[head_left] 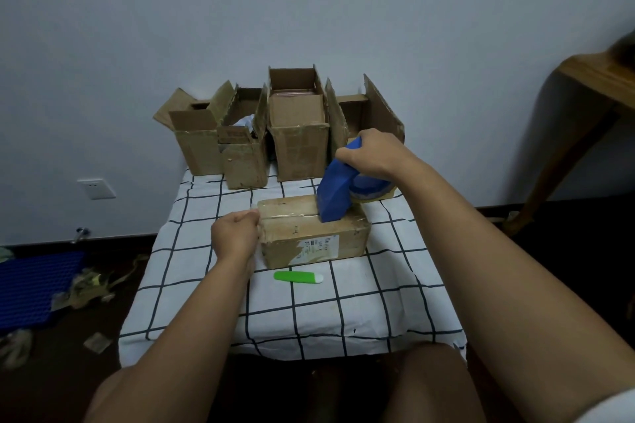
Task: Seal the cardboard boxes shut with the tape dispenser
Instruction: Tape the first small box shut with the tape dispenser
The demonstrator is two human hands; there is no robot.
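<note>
Box label (318, 245) print too blurred

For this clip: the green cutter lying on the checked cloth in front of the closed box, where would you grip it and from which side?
Grip the green cutter across the middle of its long body, coming straight down from above. It lies flat on the checked cloth, lengthwise left to right, with free cloth on both long sides, apart from the closed box. The left hand is nearer; the right hand grips the tape dispenser.
</note>
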